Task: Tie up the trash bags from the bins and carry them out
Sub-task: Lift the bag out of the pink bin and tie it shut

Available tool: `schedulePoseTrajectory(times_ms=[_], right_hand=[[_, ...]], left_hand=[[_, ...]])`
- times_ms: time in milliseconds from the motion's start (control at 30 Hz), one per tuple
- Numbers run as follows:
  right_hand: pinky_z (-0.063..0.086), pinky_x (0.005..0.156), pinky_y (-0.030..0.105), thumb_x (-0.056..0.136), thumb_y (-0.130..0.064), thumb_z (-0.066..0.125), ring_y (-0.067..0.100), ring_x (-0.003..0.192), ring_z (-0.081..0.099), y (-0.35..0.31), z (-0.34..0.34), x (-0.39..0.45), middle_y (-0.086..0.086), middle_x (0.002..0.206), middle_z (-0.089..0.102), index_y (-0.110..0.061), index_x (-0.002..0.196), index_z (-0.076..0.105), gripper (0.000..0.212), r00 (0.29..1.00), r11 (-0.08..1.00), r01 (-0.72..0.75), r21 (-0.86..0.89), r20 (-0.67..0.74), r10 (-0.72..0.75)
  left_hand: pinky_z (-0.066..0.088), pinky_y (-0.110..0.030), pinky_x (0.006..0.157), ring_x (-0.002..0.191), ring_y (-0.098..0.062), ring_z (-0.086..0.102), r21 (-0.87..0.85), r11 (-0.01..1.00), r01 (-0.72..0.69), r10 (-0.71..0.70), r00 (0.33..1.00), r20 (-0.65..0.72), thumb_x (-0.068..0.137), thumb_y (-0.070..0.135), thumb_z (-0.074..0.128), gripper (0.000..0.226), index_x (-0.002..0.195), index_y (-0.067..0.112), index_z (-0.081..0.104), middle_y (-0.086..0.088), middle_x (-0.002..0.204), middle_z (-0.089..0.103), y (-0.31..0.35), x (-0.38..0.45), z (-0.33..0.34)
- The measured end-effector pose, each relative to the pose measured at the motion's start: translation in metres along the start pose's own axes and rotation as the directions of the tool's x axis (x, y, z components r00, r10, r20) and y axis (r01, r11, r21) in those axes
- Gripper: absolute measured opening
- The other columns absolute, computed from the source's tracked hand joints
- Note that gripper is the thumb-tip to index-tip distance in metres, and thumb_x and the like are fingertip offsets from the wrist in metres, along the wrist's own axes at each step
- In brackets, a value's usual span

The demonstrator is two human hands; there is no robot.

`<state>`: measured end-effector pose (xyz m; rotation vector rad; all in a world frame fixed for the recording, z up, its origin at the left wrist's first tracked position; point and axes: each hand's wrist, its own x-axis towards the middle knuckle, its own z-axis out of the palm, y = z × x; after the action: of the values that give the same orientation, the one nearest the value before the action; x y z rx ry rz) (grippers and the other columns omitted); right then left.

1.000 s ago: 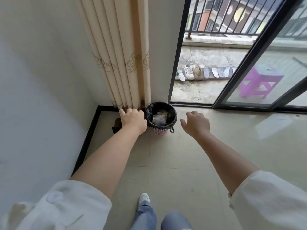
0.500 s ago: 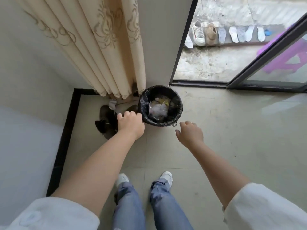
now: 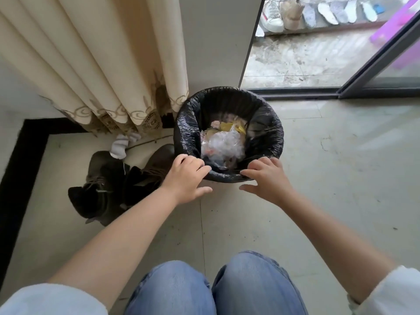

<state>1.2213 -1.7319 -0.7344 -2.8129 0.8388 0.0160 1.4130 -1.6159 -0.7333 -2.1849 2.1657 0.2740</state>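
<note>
text: none readable | labels: none | brands: none | numbers: none

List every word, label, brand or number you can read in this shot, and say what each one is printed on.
No legible text anywhere in this view.
Wrappers inside the black trash bag: any print is too crumpled and blurred to read.
Sneakers on the balcony: no brand mark can be made out.
Curtain: embroidered scroll pattern only, no lettering.
Dark boots beside the bin: no label visible.
</note>
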Motion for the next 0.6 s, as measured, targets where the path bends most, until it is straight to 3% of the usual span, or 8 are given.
schedulePoseTrajectory(times_ms=[67,133,200,300,400,500,533,600], right_hand=[[0.052,0.065,0.043,0.054,-0.021,0.083,0.031,0.065,0.066,0.009,0.014,0.006,0.011,0.069,0.07,-0.008,0.077,0.076,0.027,0.985,0.993,0.104,0.053,-0.142,-0.096],[0.054,0.058,0.04,0.057,-0.016,0.078,0.03,0.055,0.064,0.014,0.019,0.01,0.013,0.063,0.07,-0.003,0.071,0.076,0.019,0.971,0.974,0.196,0.117,-0.165,-0.176],[0.054,0.063,0.038,0.064,-0.013,0.072,0.03,0.056,0.064,0.016,0.018,0.013,0.016,0.064,0.07,0.001,0.07,0.075,0.015,0.971,0.959,0.221,0.175,-0.128,-0.2],[0.054,0.065,0.038,0.077,-0.008,0.063,0.034,0.062,0.063,0.012,0.013,0.016,0.022,0.066,0.067,0.007,0.066,0.071,0.02,0.992,0.96,0.098,0.262,-0.105,-0.072],[0.044,0.063,0.041,0.087,-0.009,0.054,0.037,0.066,0.058,0.003,0.016,0.028,0.026,0.066,0.061,0.009,0.063,0.057,0.031,0.975,0.946,-0.065,0.317,-0.184,0.128],[0.039,0.061,0.039,0.092,-0.012,0.047,0.039,0.064,0.058,-0.011,0.019,0.047,0.029,0.067,0.061,-0.007,0.066,0.041,0.027,0.936,0.96,-0.149,0.238,-0.279,0.214],[0.036,0.056,0.037,0.091,-0.013,0.049,0.04,0.057,0.058,-0.013,0.019,0.051,0.028,0.061,0.061,-0.009,0.067,0.04,0.026,0.928,0.979,-0.123,0.16,-0.331,0.17],[0.031,0.054,0.032,0.088,-0.024,0.054,0.039,0.053,0.058,-0.013,0.016,0.054,0.026,0.059,0.062,-0.002,0.072,0.049,0.028,0.948,0.994,-0.094,0.055,-0.3,0.107]], left_hand=[[0.039,-0.034,0.09,0.083,-0.024,0.064,0.119,0.989,-0.082,0.103,0.977,-0.185,0.065,0.053,0.071,0.045,0.091,0.017,0.072,-0.005,0.087,0.067,-0.008,0.013,0.015],[0.042,-0.032,0.073,0.059,-0.024,0.062,0.114,0.98,-0.163,0.193,0.918,-0.346,0.056,0.044,0.08,0.033,0.066,0.014,0.072,-0.005,0.065,0.064,-0.012,0.022,0.024],[0.048,-0.034,0.061,0.054,-0.026,0.06,0.048,0.962,-0.269,0.267,0.887,-0.377,0.056,0.032,0.083,0.026,0.063,0.01,0.071,-0.008,0.061,0.062,-0.018,0.028,0.028],[0.048,-0.036,0.051,0.052,-0.03,0.059,-0.1,0.935,-0.339,0.286,0.893,-0.348,0.066,0.021,0.073,0.015,0.065,0.006,0.074,-0.012,0.06,0.062,-0.021,0.029,0.021],[0.044,-0.036,0.06,0.059,-0.032,0.062,-0.243,0.944,-0.224,0.115,0.913,-0.392,0.075,0.018,0.063,0.019,0.068,0.005,0.074,-0.012,0.062,0.067,-0.019,0.031,0.018],[0.026,-0.035,0.076,0.077,-0.032,0.059,-0.329,0.938,0.11,-0.246,0.88,-0.406,0.09,0.023,0.048,0.032,0.071,0.005,0.066,-0.009,0.071,0.067,-0.012,0.04,0.02],[0.026,-0.036,0.077,0.075,-0.032,0.058,-0.312,0.938,0.149,-0.279,0.86,-0.427,0.091,0.024,0.043,0.036,0.068,0.005,0.062,-0.009,0.068,0.065,-0.012,0.041,0.022],[0.031,-0.036,0.073,0.058,-0.029,0.058,-0.17,0.98,0.103,-0.174,0.855,-0.488,0.088,0.033,0.042,0.045,0.054,0.006,0.056,-0.007,0.052,0.06,-0.016,0.04,0.021]])
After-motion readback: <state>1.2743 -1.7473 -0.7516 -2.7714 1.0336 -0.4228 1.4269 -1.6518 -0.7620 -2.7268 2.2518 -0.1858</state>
